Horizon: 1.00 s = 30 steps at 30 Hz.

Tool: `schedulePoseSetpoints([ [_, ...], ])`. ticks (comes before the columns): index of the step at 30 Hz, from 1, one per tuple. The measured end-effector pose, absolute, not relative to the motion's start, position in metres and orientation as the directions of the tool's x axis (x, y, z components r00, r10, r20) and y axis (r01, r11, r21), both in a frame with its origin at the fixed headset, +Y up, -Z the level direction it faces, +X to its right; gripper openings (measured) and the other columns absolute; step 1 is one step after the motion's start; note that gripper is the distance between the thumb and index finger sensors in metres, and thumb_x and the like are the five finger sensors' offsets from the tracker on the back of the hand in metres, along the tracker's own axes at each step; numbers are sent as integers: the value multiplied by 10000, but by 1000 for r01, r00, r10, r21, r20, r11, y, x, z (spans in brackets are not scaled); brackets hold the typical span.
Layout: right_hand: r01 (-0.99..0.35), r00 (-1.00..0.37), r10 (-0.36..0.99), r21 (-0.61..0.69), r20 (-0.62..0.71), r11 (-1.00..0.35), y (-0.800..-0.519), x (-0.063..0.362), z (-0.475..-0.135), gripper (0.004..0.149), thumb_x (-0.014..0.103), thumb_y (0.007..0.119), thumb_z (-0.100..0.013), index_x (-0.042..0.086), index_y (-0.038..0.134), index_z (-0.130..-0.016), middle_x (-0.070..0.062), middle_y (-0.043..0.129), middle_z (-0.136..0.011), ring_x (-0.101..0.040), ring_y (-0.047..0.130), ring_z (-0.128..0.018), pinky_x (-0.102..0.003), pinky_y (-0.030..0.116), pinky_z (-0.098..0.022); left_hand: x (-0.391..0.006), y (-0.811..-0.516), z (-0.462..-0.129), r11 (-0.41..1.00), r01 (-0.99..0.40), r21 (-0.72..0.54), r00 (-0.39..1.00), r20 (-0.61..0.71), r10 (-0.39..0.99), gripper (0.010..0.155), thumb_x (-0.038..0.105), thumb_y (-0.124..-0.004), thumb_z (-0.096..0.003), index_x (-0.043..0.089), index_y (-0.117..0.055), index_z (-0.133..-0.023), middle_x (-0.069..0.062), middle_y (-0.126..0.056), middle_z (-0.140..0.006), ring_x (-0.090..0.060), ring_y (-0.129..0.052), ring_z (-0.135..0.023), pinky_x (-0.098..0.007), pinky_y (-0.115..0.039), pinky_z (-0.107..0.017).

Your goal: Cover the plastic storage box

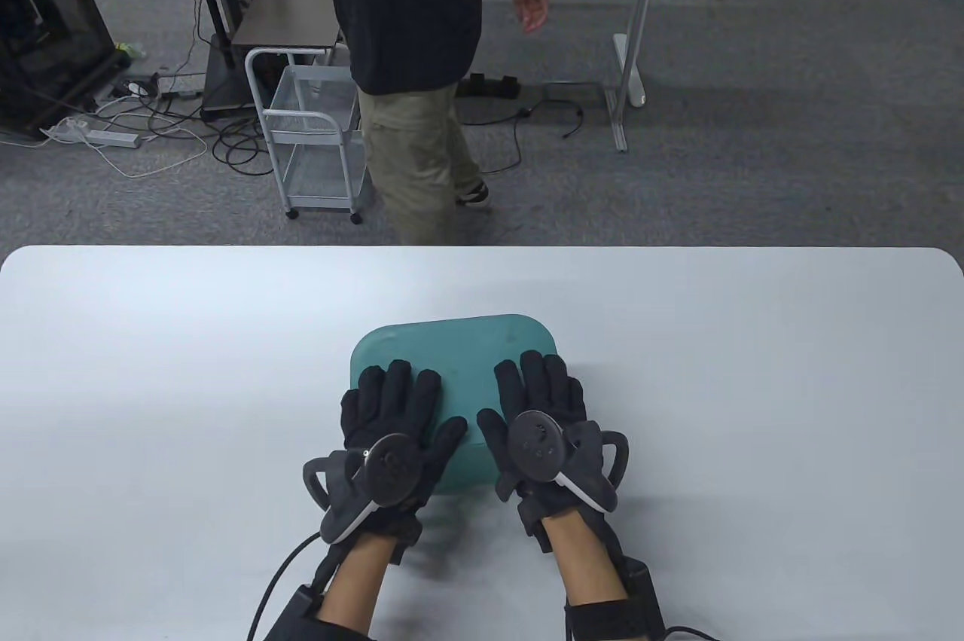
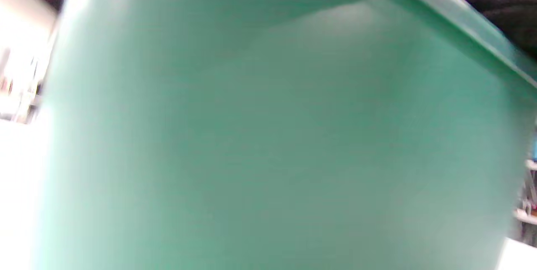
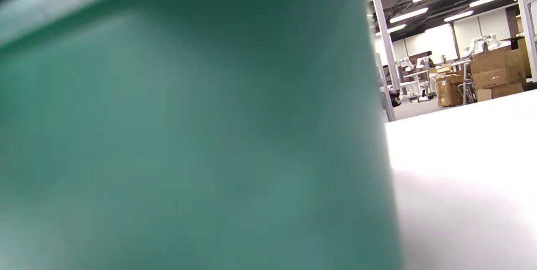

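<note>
A teal plastic storage box with its teal lid (image 1: 459, 351) on top stands near the middle of the white table (image 1: 151, 370). My left hand (image 1: 395, 407) lies flat, palm down, on the lid's left near part. My right hand (image 1: 538, 400) lies flat on the lid's right near part. Both hands have fingers spread and press on the lid. The box wall (image 2: 268, 136) fills the left wrist view, with the lid's rim (image 2: 461, 14) above it. The box wall (image 3: 188, 136) also fills most of the right wrist view.
A person (image 1: 414, 68) in a dark shirt stands just beyond the table's far edge. A white wire cart (image 1: 312, 136) stands on the carpet behind the table. White table surface lies on all sides of the box.
</note>
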State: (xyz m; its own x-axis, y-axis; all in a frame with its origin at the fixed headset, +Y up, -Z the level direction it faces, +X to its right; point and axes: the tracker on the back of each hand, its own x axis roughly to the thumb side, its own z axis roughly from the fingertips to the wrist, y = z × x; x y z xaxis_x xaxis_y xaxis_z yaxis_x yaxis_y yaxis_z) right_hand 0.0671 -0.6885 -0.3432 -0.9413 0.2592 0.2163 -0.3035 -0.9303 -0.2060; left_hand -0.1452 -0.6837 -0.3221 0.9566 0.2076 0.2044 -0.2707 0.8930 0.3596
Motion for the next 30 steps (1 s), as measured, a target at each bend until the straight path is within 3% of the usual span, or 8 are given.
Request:
schedulePoseSetpoints([
  [2,-348,-928,284,-291,241,-891,-695,68,-342,730,649,453,-527,256,503,-1140,-91,390,-1254,-370,324,-1145,-543,311,-794,-145,-685,-321,901,-223,373,969,187,162,765,789,-523,-534,378,-609,-1173,-40,-529,-1288,-392,-441,-1188,-575,-326,-843],
  [10,-299,-944,248,-245,217,-922,-691,66,-343,720,639,444,-531,251,501,-1135,-78,402,-1250,-366,325,-1143,-550,315,-788,-145,-685,-324,916,-235,325,966,183,183,768,786,-531,-529,377,-601,-1175,-40,-519,-1291,-383,-422,-1194,-571,-306,-846],
  [13,-278,-950,244,-169,196,-945,-680,65,-345,710,621,477,-540,243,489,-1141,-88,381,-1252,-379,305,-1133,-540,321,-774,-148,-676,-329,943,-251,217,959,189,212,771,766,-552,-530,374,-557,-1194,-35,-463,-1305,-380,-369,-1204,-572,-278,-849],
  [16,-315,-940,301,-70,162,-946,-670,70,-344,745,622,506,-528,232,416,-1156,-72,319,-1261,-380,192,-1119,-551,271,-765,-159,-661,-332,939,-338,65,931,167,323,785,718,-609,-528,372,-436,-1211,-29,-381,-1315,-374,-265,-1217,-583,-223,-854],
  [17,-354,-930,336,-121,149,-927,-663,77,-340,793,643,513,-523,204,338,-1160,-91,286,-1260,-395,185,-1113,-560,268,-762,-171,-654,-326,910,-381,165,921,160,356,793,732,-604,-523,388,-417,-1213,-17,-381,-1319,-370,-258,-1222,-590,-234,-855],
  [19,-422,-904,391,-228,170,-877,-655,89,-335,828,652,580,-505,189,367,-1158,-118,330,-1258,-417,222,-1117,-576,295,-761,-188,-644,-317,831,-450,328,892,214,399,808,741,-619,-514,361,-473,-1211,-51,-447,-1306,-403,-334,-1206,-605,-299,-840],
  [24,-469,-880,473,-224,39,-854,-658,133,-324,940,757,557,-475,193,294,-1178,-174,259,-1269,-516,107,-1081,-628,216,-740,-228,-640,-295,787,-475,394,880,213,424,871,801,-598,-492,383,-399,-1230,-39,-367,-1334,-415,-231,-1220,-625,-214,-839],
  [30,-519,-845,535,-252,8,-817,-704,164,-314,971,805,518,-453,216,286,-1190,-176,222,-1274,-534,52,-1064,-655,165,-719,-251,-683,-278,749,-493,444,870,220,442,878,817,-583,-490,386,-396,-1233,-37,-355,-1340,-419,-215,-1225,-644,-214,-833],
])
